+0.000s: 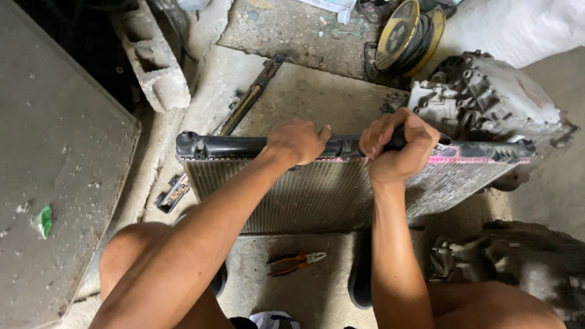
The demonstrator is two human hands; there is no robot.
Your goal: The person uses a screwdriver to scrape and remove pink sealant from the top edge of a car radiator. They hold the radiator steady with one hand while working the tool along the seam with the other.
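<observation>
Black plastic tank along the top edge of a finned radiator [304,195], standing upright on the concrete floor [304,91] at mid-frame: this is what we hold. Our left hand [297,141] is curled over the tank left of centre, fingers wrapped down its far side. Our right hand [399,145] is fisted just beside it around a dark handle, apparently a tool; its tip is hidden.

Handling note, as we judge it: steady the tank with the left hand and keep any force on the rim, off the soft fins.

Surroundings: orange-handled pliers [297,262] on the floor in the lower centre; a grey metal casting [487,100] close behind the radiator's right end; a concrete block [152,70] in the upper left; a long metal bar [244,103] behind. Open floor lies behind the centre; the right end is crowded.
</observation>
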